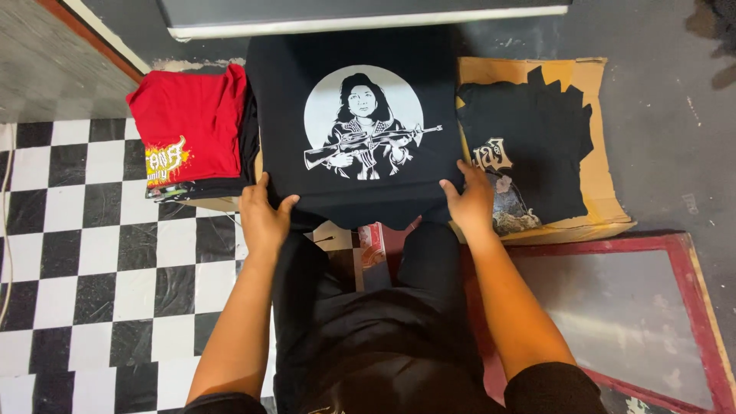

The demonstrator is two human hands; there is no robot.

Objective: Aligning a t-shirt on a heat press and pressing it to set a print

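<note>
Black printed shirt (356,123) lay flat between the left hand (264,218) and right hand (469,198), each pinching a near corner to keep it smooth, with red shirts (188,130) stacked beyond the left.

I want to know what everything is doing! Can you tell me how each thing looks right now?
Black printed shirt: spread flat, print up.
Left hand: gripping the shirt's bottom edge.
Right hand: gripping the same edge.
Red shirt: folded on a pile.
Black shirts: heaped on cardboard.
Red frame: lying flat.
</note>
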